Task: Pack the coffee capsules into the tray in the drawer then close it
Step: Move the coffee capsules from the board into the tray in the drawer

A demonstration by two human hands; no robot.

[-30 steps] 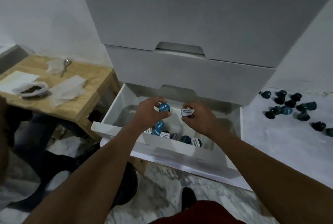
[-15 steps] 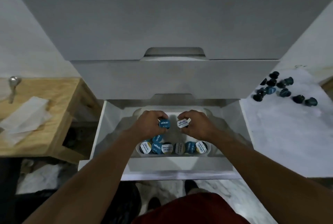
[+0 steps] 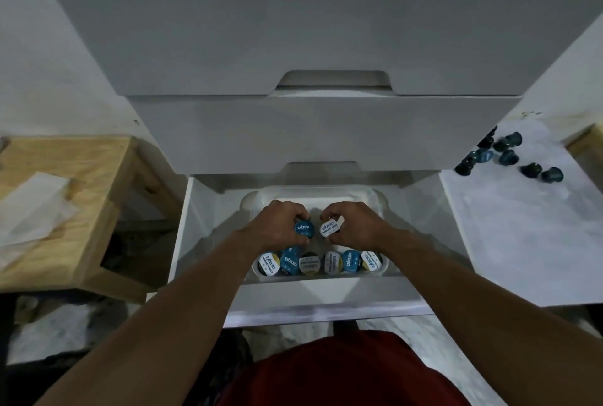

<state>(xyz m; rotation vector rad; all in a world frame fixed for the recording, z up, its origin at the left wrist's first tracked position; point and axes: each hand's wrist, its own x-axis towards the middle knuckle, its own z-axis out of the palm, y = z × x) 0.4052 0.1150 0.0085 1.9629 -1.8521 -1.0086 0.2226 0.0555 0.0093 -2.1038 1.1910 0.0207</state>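
Left fingers (image 3: 297, 217) were curled round a blue-lid capsule (image 3: 304, 229), right fingers (image 3: 330, 213) pinched a white-lid capsule (image 3: 328, 230), both over the tray (image 3: 376, 197) in the open drawer (image 3: 195, 229). I'd seat them lid-up behind the filled 6 o'clock row (image 3: 319, 264). Spares (image 3: 509, 157) sat on the counter (image 3: 505, 232) at 2 o'clock.

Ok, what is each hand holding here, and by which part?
The left hand pinches a blue-topped capsule by its sides, top facing up. The right hand pinches a white-topped capsule the same way, both over the tray.

Open drawer (image 3: 326, 295), capsules (image 3: 310, 264) in tray (image 3: 380, 200)
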